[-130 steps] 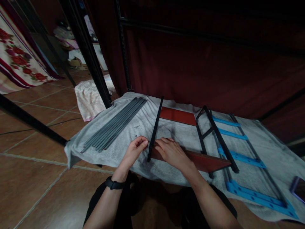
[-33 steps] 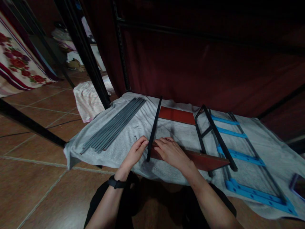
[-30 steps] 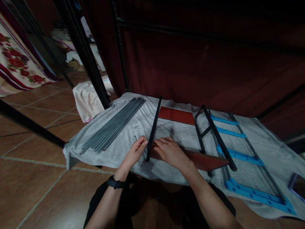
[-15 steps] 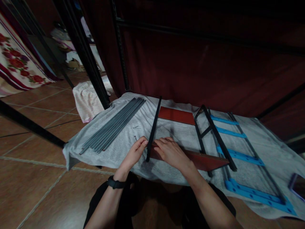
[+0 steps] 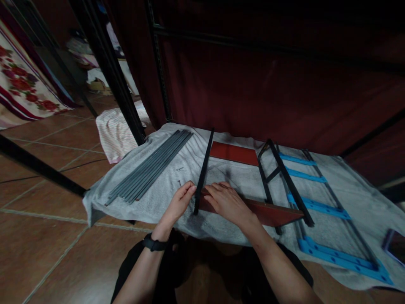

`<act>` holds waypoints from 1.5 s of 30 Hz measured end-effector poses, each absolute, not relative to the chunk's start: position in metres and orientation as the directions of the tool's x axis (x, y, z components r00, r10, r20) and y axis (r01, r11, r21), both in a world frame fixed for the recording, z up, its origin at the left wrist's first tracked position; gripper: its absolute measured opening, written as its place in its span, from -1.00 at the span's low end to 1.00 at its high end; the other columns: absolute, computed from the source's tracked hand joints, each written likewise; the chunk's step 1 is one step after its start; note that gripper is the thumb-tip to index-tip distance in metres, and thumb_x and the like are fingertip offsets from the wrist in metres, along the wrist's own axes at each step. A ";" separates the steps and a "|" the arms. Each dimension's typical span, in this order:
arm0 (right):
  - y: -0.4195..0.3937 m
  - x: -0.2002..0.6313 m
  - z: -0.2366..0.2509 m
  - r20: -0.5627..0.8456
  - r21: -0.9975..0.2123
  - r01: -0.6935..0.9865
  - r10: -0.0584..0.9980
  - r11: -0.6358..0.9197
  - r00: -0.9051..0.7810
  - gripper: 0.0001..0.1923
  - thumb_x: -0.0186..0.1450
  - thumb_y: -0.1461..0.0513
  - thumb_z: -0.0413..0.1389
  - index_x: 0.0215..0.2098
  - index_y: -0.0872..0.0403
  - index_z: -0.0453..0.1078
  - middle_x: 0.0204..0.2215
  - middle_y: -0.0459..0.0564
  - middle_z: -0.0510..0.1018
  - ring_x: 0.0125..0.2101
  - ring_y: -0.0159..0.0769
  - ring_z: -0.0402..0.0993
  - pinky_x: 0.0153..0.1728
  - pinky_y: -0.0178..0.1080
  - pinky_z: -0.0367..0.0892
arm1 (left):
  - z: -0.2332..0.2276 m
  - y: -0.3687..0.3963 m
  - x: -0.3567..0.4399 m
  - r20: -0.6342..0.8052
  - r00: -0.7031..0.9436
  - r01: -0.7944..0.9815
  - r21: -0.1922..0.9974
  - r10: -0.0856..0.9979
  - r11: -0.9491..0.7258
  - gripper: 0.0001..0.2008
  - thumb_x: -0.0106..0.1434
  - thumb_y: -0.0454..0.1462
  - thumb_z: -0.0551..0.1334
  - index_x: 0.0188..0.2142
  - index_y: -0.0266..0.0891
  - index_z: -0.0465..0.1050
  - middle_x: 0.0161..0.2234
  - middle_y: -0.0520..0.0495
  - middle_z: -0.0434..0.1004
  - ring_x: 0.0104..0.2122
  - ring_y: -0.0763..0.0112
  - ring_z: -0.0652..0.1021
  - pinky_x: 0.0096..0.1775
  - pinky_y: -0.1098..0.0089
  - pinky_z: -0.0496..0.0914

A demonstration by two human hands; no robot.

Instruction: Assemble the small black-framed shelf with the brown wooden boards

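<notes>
A grey towel (image 5: 164, 185) is spread over the tiled floor, apparently to keep loose parts from scratching or rolling, and everything here is best placed against the black bar (image 5: 203, 169) that runs from the towel's far edge toward the person. At the near end of that bar the left hand (image 5: 179, 202) sits on its left side, fingers curled with the fingertips (image 5: 190, 190) pressed against the bar; whether they pinch something small there cannot be told. The right hand (image 5: 226, 202) lies on the bar's right side, palm down and fingers loosely spread, pressing the reddish-brown panel (image 5: 268, 213) where its end meets the bar, seemingly to steady the joint. So the joint lies directly between the two sets of fingers. A second red panel (image 5: 234, 153) meets the bar farther up on the right. Left of the bar lies a bundle of grey rods (image 5: 150, 169); well right of it, a black frame (image 5: 278, 177) overlaps blue brackets (image 5: 319, 209).
</notes>
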State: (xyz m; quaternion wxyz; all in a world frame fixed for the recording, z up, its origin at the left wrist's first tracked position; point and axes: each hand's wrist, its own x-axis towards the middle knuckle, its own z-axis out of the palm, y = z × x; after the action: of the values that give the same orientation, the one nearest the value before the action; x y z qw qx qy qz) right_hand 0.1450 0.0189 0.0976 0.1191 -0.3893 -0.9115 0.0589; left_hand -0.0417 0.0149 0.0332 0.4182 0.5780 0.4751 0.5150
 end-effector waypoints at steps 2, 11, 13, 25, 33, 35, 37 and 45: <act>0.019 0.145 0.097 0.170 -0.191 0.693 0.719 0.695 -0.674 -0.77 0.43 0.22 -0.04 -0.06 0.11 0.39 -0.21 0.05 0.56 -0.17 -0.21 0.48 0.02 -0.10 0.25 | 0.034 0.014 -0.043 0.206 0.041 0.133 0.969 0.978 -0.210 -0.69 0.33 -0.07 0.10 -0.46 -0.20 0.18 -0.48 0.08 0.10 -0.42 0.45 0.21 -0.33 0.45 0.19; 0.019 0.146 0.100 0.184 -0.203 0.689 0.718 0.696 -0.671 -0.76 0.42 0.23 -0.03 -0.01 0.11 0.38 -0.19 0.06 0.56 -0.14 -0.22 0.48 0.04 -0.11 0.24 | 0.038 0.013 -0.048 0.171 0.071 0.129 0.975 0.983 -0.179 -0.67 0.35 -0.06 0.09 -0.45 -0.21 0.20 -0.49 0.09 0.13 -0.43 0.46 0.23 -0.34 0.44 0.17; 0.019 0.147 0.100 0.186 -0.209 0.692 0.723 0.691 -0.665 -0.74 0.43 0.22 -0.04 0.01 0.11 0.37 -0.17 0.06 0.56 -0.13 -0.22 0.48 0.05 -0.10 0.24 | 0.038 0.014 -0.046 0.150 0.055 0.112 0.982 0.987 -0.155 -0.65 0.34 -0.05 0.08 -0.48 -0.21 0.19 -0.51 0.09 0.12 -0.45 0.47 0.22 -0.36 0.43 0.17; 0.018 0.147 0.098 0.179 -0.199 0.686 0.714 0.700 -0.677 -0.75 0.44 0.22 -0.06 -0.04 0.12 0.39 -0.20 0.06 0.56 -0.14 -0.21 0.47 0.05 -0.09 0.24 | 0.034 0.014 -0.047 0.203 0.061 0.175 0.962 0.977 -0.210 -0.68 0.33 -0.05 0.10 -0.44 -0.20 0.24 -0.48 0.09 0.15 -0.42 0.45 0.24 -0.33 0.45 0.22; 0.016 0.150 0.100 0.213 -0.220 0.686 0.720 0.693 -0.660 -0.58 0.42 0.17 -0.01 0.20 0.12 0.23 -0.09 0.10 0.53 -0.04 -0.16 0.44 0.09 -0.05 0.23 | 0.038 0.013 -0.051 0.188 0.082 0.162 0.966 0.979 -0.200 -0.63 0.35 -0.01 0.06 -0.46 -0.21 0.24 -0.50 0.08 0.18 -0.44 0.44 0.27 -0.32 0.42 0.22; 0.016 0.153 0.101 0.232 -0.229 0.686 0.723 0.690 -0.650 -0.54 0.41 0.15 -0.01 0.24 0.10 0.19 -0.05 0.11 0.51 -0.01 -0.15 0.42 0.11 -0.04 0.22 | 0.039 0.014 -0.054 0.199 0.071 0.143 0.968 0.977 -0.208 -0.59 0.37 0.01 0.00 -0.46 -0.21 0.28 -0.48 0.04 0.26 -0.41 0.41 0.32 -0.27 0.39 0.25; 0.015 0.157 0.101 0.239 -0.237 0.688 0.727 0.686 -0.643 -0.53 0.41 0.14 0.00 0.26 0.08 0.17 -0.01 0.11 0.50 0.01 -0.15 0.41 0.12 -0.03 0.22 | 0.039 0.017 -0.056 0.202 -0.015 0.154 0.968 0.979 -0.198 -0.57 0.36 0.02 0.00 -0.45 -0.22 0.32 -0.48 0.02 0.32 -0.39 0.39 0.36 -0.25 0.38 0.27; 0.009 0.176 0.102 0.268 -0.238 0.683 0.722 0.691 -0.637 -0.54 0.40 0.17 0.00 0.25 0.04 0.17 0.04 0.08 0.46 0.04 -0.16 0.38 0.16 -0.01 0.20 | 0.011 0.033 -0.061 0.162 -0.170 0.322 0.941 0.972 -0.100 -0.74 0.25 -0.07 0.16 -0.43 -0.21 0.35 -0.54 0.06 0.35 -0.48 0.40 0.38 -0.38 0.41 0.25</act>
State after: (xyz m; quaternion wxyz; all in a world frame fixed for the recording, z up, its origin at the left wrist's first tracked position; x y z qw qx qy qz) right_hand 0.1762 0.0087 0.1022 0.1731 -0.3890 -0.9030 0.0574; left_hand -0.0614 0.0331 0.0105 0.3293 0.5538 0.5843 0.4933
